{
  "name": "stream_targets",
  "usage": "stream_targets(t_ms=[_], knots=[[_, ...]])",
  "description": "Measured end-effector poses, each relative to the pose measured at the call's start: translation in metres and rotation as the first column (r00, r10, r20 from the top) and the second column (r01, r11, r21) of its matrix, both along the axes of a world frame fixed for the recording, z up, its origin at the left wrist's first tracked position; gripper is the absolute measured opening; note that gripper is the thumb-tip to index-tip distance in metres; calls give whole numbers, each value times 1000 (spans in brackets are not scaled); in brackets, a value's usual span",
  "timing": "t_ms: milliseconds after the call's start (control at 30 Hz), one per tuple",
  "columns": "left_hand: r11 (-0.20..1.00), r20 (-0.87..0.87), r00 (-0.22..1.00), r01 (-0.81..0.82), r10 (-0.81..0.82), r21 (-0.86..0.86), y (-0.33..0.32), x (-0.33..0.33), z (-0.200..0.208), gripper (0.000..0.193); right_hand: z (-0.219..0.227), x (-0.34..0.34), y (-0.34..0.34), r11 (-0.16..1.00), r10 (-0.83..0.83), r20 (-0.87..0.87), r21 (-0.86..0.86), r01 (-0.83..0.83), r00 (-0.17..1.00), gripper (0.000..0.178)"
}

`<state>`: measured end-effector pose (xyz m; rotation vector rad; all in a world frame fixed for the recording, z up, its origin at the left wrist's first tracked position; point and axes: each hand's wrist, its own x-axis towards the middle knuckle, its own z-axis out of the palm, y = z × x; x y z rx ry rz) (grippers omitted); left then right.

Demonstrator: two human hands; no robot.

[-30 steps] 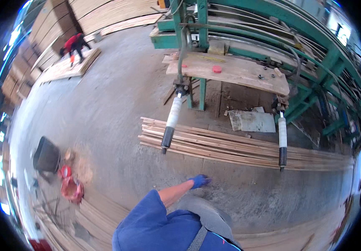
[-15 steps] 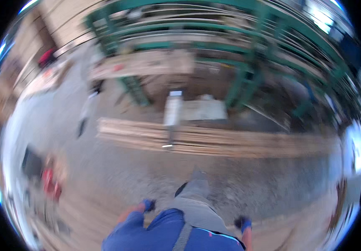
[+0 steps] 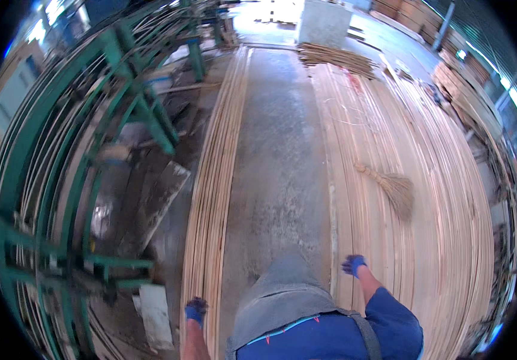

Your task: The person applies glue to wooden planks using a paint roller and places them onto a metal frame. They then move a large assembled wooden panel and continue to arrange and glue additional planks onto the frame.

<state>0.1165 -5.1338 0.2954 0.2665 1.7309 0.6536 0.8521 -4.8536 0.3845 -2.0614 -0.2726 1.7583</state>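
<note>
My left hand [image 3: 196, 310], in a blue and dark glove, hangs above the near end of a narrow row of long wooden strips [image 3: 213, 198]. Nothing shows in it, and its fingers look loosely apart. My right hand [image 3: 353, 264], gloved the same way, is held out over a wide layer of long boards [image 3: 378, 234]. It is open and holds nothing. Farther along those boards lies a straw hand broom [image 3: 393, 183], beyond my right hand and apart from it. Below me a grey apron [image 3: 282, 294] covers my front.
A green metal rack [image 3: 105, 150] loaded with long strips runs along the left. A grey concrete aisle [image 3: 279, 138] lies between the strips and the boards. More wood is stacked ahead [image 3: 336, 58] and at the far right [image 3: 468, 99]. A pale panel [image 3: 156, 315] lies beside the rack.
My view has swung to the right. The rack and the strip row, which ran across ahead, now run along my left. The wide boards and broom have come into view on the right.
</note>
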Motion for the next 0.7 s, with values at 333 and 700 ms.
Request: stream_targets(t_ms=[333,700], knots=[[920,210,946,161,-246,356,519,12,30,29,-33,16,262,977,124,-20,-172,-126,992,30],[968,214,973,136,-90,-213,863,107,9,32,35,-91,810,884,455,-19,129,-449,891,39]])
